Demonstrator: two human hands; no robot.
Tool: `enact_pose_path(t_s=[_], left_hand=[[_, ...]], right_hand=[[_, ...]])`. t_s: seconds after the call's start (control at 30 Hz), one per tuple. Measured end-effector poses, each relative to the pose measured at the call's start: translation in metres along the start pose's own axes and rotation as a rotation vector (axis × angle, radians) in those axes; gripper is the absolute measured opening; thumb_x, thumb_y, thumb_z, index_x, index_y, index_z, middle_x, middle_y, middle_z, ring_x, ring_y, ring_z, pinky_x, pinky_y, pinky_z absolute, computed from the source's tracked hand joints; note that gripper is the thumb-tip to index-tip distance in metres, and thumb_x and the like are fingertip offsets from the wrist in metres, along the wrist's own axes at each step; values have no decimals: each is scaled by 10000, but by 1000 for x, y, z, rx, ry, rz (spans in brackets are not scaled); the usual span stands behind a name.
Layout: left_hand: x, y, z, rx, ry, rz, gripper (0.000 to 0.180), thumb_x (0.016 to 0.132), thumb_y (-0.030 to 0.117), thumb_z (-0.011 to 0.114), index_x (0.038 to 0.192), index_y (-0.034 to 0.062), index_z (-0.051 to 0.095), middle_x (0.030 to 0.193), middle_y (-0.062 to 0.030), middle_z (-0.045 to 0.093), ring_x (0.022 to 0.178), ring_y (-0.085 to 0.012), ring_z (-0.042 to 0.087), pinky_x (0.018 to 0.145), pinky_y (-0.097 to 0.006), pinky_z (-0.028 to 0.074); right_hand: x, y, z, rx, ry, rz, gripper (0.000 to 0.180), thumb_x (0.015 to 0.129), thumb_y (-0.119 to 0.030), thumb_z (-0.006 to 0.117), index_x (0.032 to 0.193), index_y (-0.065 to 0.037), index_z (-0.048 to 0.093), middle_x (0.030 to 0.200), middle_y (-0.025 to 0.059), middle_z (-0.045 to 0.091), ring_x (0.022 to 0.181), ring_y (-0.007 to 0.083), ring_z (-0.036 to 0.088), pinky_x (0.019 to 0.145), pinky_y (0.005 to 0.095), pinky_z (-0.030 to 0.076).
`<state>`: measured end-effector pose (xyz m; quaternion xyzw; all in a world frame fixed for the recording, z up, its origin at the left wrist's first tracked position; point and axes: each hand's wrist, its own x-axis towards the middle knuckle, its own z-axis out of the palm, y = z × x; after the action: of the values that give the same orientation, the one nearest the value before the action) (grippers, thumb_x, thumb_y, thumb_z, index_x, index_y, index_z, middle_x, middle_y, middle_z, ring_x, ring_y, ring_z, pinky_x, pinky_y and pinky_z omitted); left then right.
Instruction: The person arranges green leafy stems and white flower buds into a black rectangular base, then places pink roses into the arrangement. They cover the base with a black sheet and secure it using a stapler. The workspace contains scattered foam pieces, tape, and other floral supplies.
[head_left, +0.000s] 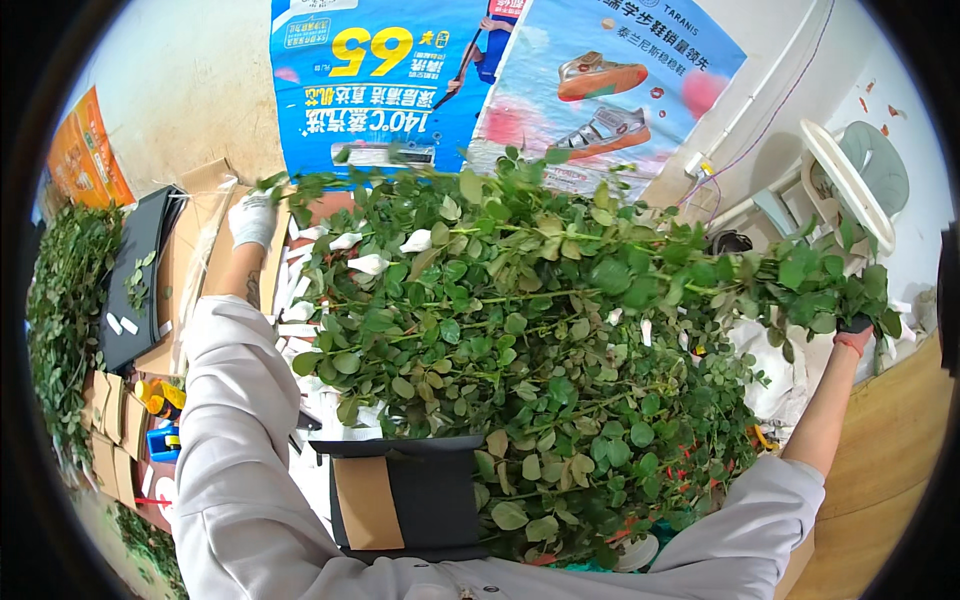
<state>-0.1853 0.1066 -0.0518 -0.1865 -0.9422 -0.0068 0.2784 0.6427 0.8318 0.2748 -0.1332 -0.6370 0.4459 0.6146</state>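
Observation:
Long leafy rose stems [560, 240] stretch from left to right above the pile, slightly blurred. At their left end my left hand [252, 220], in a white glove, is closed around them. Leaves mostly hide my right hand [855, 325], in a dark glove with a red cuff, at the bunch's far right; it appears closed on the stems. Below lies a big heap of leafy rose stems [540, 370], with white-wrapped buds [369, 264] at its left side. A black box [435, 500] with a brown cardboard strip [366, 503] stands nearest my body.
Cardboard sheets [205, 270] and a black panel [135, 270] lie at the left, beside another heap of greenery [75, 290]. A yellow bottle [160, 397] and a blue tool [163, 444] sit nearby. Posters [380, 90] cover the wall behind. A white-framed chair [850, 190] stands back right.

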Motion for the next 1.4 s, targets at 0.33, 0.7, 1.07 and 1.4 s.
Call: enact_pose_path(t_s=[0.33, 0.7, 1.07, 1.4], left_hand=[[-49, -39, 56, 54, -762, 208, 343, 779, 346, 624, 1009, 115, 729, 1090, -184, 691, 1005, -330, 675, 847, -431, 540], [-61, 293, -176, -616, 15, 878, 720, 763, 466, 698, 1325, 58, 510, 1209, -168, 589, 1219, -330, 496, 1063, -442, 344], [-46, 347, -192, -526, 24, 952, 182, 870, 271, 574, 838, 106, 645, 794, -96, 670, 827, -294, 641, 819, -421, 466], [4, 303, -213, -370, -104, 894, 165, 893, 226, 543, 968, 91, 602, 878, -114, 676, 852, -300, 674, 728, -435, 519]], right_hand=[[-13, 8, 66, 45, -10, -115, 437, 1015, -195, 425, 1430, -59, 417, 1422, 109, 480, 1256, 274, 495, 1075, 410, 403], [-145, -127, 209, 661, -466, 166, 365, 999, -236, 485, 1314, -56, 527, 1328, 148, 549, 1262, 295, 485, 1141, 451, 295], [-217, -144, 255, 730, -610, 3, 342, 974, -301, 535, 1251, -102, 555, 1272, 108, 571, 1203, 268, 509, 1078, 437, 355], [-234, -94, 287, 500, -510, -125, 371, 963, -332, 556, 1265, -116, 536, 1286, 87, 559, 1167, 246, 533, 1034, 416, 408]])
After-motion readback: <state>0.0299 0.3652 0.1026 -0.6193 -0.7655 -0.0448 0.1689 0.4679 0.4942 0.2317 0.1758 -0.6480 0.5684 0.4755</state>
